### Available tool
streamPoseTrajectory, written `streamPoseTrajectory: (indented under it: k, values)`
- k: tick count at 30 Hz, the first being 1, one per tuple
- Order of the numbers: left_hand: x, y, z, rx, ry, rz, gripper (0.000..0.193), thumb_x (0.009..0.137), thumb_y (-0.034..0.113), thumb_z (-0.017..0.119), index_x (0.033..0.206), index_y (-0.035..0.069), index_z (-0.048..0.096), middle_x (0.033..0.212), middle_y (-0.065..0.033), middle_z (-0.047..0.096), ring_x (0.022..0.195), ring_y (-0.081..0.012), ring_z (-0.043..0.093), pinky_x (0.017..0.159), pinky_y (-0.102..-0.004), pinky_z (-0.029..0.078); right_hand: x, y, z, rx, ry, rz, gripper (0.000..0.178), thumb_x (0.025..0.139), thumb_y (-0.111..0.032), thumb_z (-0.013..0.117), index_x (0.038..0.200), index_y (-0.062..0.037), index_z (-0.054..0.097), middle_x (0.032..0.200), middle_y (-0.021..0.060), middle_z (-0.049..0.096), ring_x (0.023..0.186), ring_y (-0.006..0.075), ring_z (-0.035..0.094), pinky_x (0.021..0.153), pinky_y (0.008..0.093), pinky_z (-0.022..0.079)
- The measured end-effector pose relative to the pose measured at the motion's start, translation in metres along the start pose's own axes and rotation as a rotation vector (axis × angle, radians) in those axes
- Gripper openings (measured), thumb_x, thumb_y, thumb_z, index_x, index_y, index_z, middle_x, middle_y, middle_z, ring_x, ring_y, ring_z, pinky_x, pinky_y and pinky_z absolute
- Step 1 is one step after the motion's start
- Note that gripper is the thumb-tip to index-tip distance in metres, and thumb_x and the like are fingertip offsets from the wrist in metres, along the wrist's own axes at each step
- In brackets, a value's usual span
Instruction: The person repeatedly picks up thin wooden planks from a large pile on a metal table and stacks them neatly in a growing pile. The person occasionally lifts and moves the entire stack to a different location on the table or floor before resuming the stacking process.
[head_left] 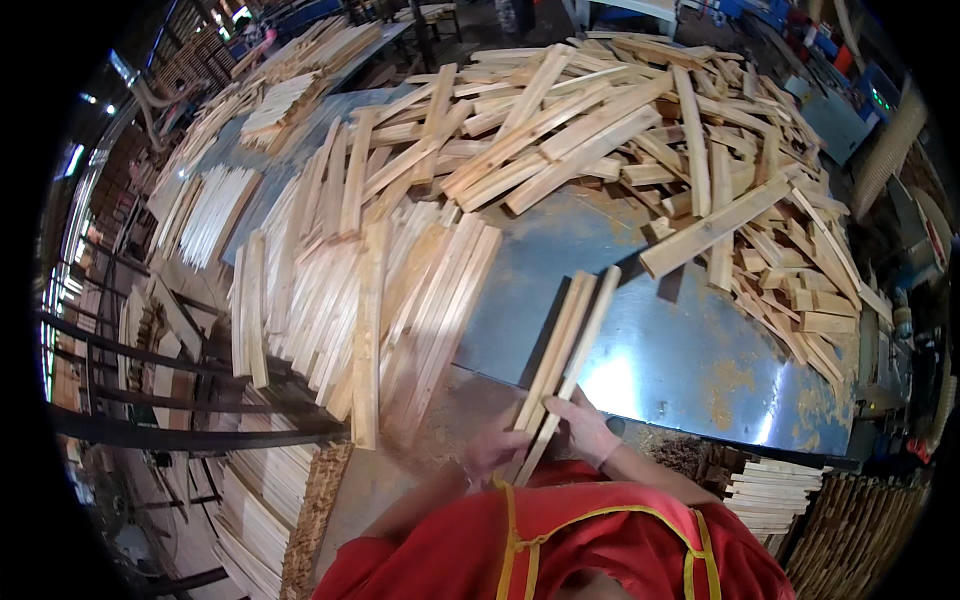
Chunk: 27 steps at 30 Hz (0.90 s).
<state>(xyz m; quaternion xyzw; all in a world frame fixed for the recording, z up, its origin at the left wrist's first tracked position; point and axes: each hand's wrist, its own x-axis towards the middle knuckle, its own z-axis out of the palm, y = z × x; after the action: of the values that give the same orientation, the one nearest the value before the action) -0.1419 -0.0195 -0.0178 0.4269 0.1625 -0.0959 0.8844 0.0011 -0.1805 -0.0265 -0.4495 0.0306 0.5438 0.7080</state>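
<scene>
Just in front of my body, a few pale wooden strips stand side by side, pointing away from me, with their far ends over the metal table. My right hand is closed on the right-hand strip, its thumb side against the wood near the table's edge. Lower down, my left hand grips the strips from the left; it is slightly blurred, and part of its fingers is hidden. The near ends of the strips reach down to my red clothing.
Loose wooden pieces lie in a large heap across the table's back and right. Neater rows of strips lie at left, beside a dark metal rail. Sawdust patches mark the tabletop. Stacked wood stands below at right.
</scene>
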Motion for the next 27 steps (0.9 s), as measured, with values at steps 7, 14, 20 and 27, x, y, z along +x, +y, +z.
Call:
streamPoseTrajectory:
  k: [7, 14, 20, 27]
  values:
    - [0.011, 0.052, -0.045, 1.224, 0.767, 0.017, 0.066, 0.094, 0.036, 0.07, 0.148, 0.003, 0.053, 0.133, -0.0177, 0.063, 0.124, -0.0342, 0.061, 0.105, -0.0475, 0.048, 0.134, -0.037, 0.071, -1.254, -0.001, 0.027, 0.081, 0.099, -0.061, 0.059, 0.138, 0.0099, 0.063, 0.137, 0.037, 0.064, 0.128, 0.0473, 0.063, 0.109, 0.047, 0.05]
    - [0.028, 0.066, -0.076, 1.997, 0.875, 0.033, 0.069, 0.088, 0.035, 0.073, 0.148, 0.007, 0.052, 0.149, -0.0155, 0.054, 0.139, -0.0368, 0.049, 0.117, -0.0555, 0.038, 0.142, -0.098, 0.101, -1.377, -0.263, -0.104, 0.066, 0.093, -0.051, 0.067, 0.14, -0.0043, 0.065, 0.129, 0.0268, 0.07, 0.12, 0.0433, 0.067, 0.101, 0.0467, 0.052]
    - [0.072, 0.06, -0.052, 2.012, 0.817, 0.018, 0.084, 0.089, 0.042, 0.076, 0.161, 0.012, 0.044, 0.166, -0.0156, 0.043, 0.153, -0.036, 0.039, 0.123, -0.0573, 0.033, 0.084, -0.236, -0.052, -1.4, 0.933, -0.802, 0.086, 0.088, -0.037, 0.078, 0.161, -0.0101, 0.042, 0.162, 0.0211, 0.046, 0.149, 0.042, 0.043, 0.116, 0.0522, 0.043]
    - [0.202, 0.071, 0.04, 0.901, 0.302, 0.051, 0.081, 0.09, 0.029, 0.078, 0.16, 0.007, 0.044, 0.157, -0.0196, 0.054, 0.141, -0.0311, 0.056, 0.116, -0.042, 0.046, 0.105, -0.189, -0.121, -1.435, 0.783, -0.596, 0.081, 0.09, -0.023, 0.075, 0.161, -0.0071, 0.04, 0.164, 0.0275, 0.039, 0.144, 0.0473, 0.049, 0.118, 0.0476, 0.046]
